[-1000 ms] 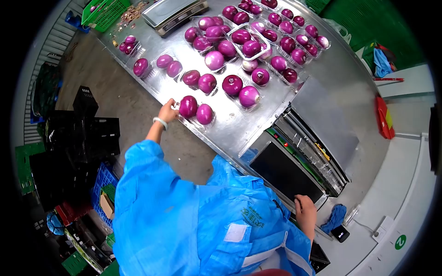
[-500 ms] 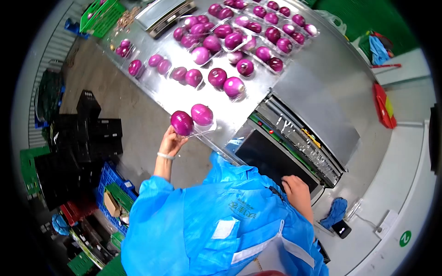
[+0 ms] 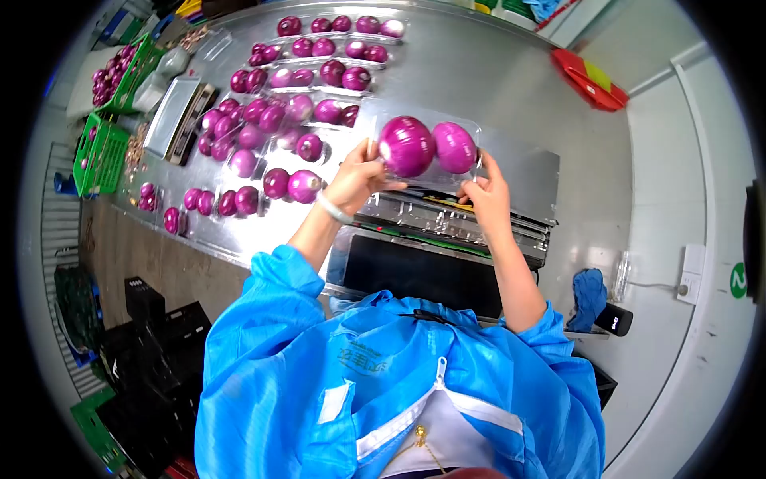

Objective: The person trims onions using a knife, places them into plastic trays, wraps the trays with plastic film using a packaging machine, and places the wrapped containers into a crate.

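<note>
A clear plastic tray (image 3: 425,116) with two red onions (image 3: 408,147) is held up above the wrapping machine (image 3: 447,211). My left hand (image 3: 356,180), with a pale bangle on its wrist, grips the tray's left end. At the right end, my right hand (image 3: 487,190) has its fingers closed on the tray's edge. Below both hands lies the machine's dark flat plate (image 3: 423,275). More trays of red onions (image 3: 289,184) stand on the metal table to the left.
A scale (image 3: 172,120) stands on the metal table (image 3: 479,64) at the left, near green crates (image 3: 102,156) of onions. Blue gloves (image 3: 589,295) and a small black device (image 3: 613,319) are at the right. Black crates (image 3: 159,351) stand on the floor at the lower left.
My left hand has carried the onion tray from the table edge to the right, over the machine. My right hand has risen from the dark plate and taken hold of the tray. The view has turned.
</note>
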`<state>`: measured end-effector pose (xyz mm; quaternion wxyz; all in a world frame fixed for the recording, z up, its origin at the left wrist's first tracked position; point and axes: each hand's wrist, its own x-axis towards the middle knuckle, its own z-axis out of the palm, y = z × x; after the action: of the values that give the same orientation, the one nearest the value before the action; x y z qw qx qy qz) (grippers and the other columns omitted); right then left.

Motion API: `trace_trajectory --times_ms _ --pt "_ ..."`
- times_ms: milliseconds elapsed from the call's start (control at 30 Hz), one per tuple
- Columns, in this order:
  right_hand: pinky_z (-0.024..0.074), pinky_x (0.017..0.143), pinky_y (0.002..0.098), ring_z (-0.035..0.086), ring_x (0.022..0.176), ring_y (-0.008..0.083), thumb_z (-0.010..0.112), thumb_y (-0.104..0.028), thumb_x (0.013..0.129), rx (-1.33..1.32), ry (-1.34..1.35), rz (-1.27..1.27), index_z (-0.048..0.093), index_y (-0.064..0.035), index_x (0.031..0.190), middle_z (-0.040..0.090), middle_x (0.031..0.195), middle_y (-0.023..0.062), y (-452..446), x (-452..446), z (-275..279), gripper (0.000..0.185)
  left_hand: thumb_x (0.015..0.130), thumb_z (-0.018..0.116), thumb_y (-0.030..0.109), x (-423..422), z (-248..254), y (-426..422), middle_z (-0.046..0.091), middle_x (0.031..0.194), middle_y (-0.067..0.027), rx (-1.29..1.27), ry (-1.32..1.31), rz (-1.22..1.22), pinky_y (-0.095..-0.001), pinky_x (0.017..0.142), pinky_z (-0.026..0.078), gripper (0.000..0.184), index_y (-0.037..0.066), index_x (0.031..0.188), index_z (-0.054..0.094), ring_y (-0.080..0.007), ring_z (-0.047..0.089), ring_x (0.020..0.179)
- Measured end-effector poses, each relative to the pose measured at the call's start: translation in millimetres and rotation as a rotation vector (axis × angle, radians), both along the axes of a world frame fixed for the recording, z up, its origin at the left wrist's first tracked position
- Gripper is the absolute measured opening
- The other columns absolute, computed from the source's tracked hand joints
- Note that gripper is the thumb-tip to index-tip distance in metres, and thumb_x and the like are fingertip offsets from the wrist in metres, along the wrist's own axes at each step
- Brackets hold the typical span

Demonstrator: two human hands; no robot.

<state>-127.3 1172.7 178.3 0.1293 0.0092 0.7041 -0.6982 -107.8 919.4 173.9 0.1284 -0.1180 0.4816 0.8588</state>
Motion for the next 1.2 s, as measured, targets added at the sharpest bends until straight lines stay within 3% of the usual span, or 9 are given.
trace_trajectory --times_ms 100,233,367,467,700,867,967,1067,1200 --pt "0.0505 0.056 0.0261 0.064 0.066 0.0156 0.051 0.008 0.079 0.077 -0.031 -0.121 0.035 0.004 0.147 0.067 0.091 0.0154 34 -14 -18 0.071 0.076 0.055 -0.002 -37 -27 31 0.049 0.084 -0.0018 -0.415 0.097 -0.167 -0.0316 0.067 0.053 0.024 0.009 0.092 0.041 -0.0126 0.054 0.071" --pt "0.0518 0.056 0.0272 0.067 0.07 0.0169 0.055 0.007 0.081 0.079 -0.065 -0.133 0.035 0.0034 0.147 0.067 0.103 0.0174 70 -6 -52 0.069 0.078 0.065 0.012 -44 -64 47 0.056 0.086 -0.0201 -1.177 0.464 -0.222 -0.0424 0.073 0.046 0.028 -0.001 0.093 0.044 -0.0374 0.054 0.079" --pt "0.0539 0.068 0.0286 0.066 0.079 0.0171 0.067 -0.003 0.086 0.167 0.069 -0.156 0.046 -0.0011 0.14 0.065 0.112 0.0137 108 19 -35 0.058 0.089 0.071 0.017 -15 -41 12 0.066 0.106 -0.0114 -0.853 0.341 -0.204 -0.0322 0.085 0.051 0.036 0.002 0.118 0.058 -0.0169 0.062 0.097" --pt "0.0532 0.079 0.0335 0.065 0.091 0.0198 0.074 -0.008 0.083 0.549 0.223 -0.293 0.058 -0.0023 0.127 0.065 0.109 0.0102 151 51 -32 0.047 0.093 0.066 0.009 22 -33 -38 0.07 0.093 -0.0072 -1.033 0.267 0.055 -0.0259 0.073 0.051 0.021 -0.002 0.11 0.065 -0.0114 0.063 0.08" --pt "0.0413 0.088 0.0437 0.058 0.096 0.0306 0.077 -0.04 0.08 1.282 0.29 -0.225 0.07 -0.002 0.085 0.065 0.09 0.0093 115 73 -66 0.039 0.079 0.077 0.023 65 -68 12 0.064 0.08 -0.0091 -1.72 0.397 0.119 -0.042 0.076 0.041 0.018 0.006 0.077 0.072 -0.0312 0.057 0.081" --pt "0.0431 0.068 0.0354 0.057 0.071 0.0253 0.066 -0.026 0.093 0.616 0.039 0.031 0.062 -0.0026 0.078 0.061 0.077 0.0075 152 67 -54 0.027 0.093 0.065 0.02 44 -48 -12 0.066 0.081 -0.0103 -0.935 0.178 -0.306 -0.0389 0.076 0.048 0.019 0.004 0.082 0.062 -0.028 0.064 0.08" --pt "0.0385 0.059 0.0302 0.051 0.063 0.0186 0.058 -0.022 0.099 -0.223 -0.179 0.043 0.056 -0.007 0.088 0.054 0.068 0.0027 174 73 -6 0.019 0.102 0.054 0.022 33 35 -33 0.068 0.085 -0.0109 -0.446 0.067 -0.484 -0.0361 0.08 0.051 0.022 0.004 0.091 0.056 -0.024 0.066 0.084" --pt "0.0423 0.069 0.03 0.055 0.074 0.0203 0.055 -0.021 0.101 -0.901 0.208 0.206 0.054 -0.0065 0.096 0.06 0.083 0.0061 155 37 48 0.015 0.104 0.048 0.023 -3 88 -33 0.069 0.1 -0.0184 0.098 0.286 -0.394 -0.0416 0.092 0.051 0.02 0.006 0.095 0.053 -0.03 0.067 0.099" --pt "0.0396 0.101 0.0363 0.058 0.104 0.0239 0.052 -0.017 0.103 -0.616 0.422 -0.265 0.053 -0.0055 0.1 0.064 0.116 0.0138 92 -44 76 0.012 0.106 0.045 0.021 -77 97 22 0.058 0.131 -0.0242 0.095 0.459 0.006 -0.0448 0.111 0.04 0.016 0.009 0.096 0.048 -0.0338 0.052 0.13"
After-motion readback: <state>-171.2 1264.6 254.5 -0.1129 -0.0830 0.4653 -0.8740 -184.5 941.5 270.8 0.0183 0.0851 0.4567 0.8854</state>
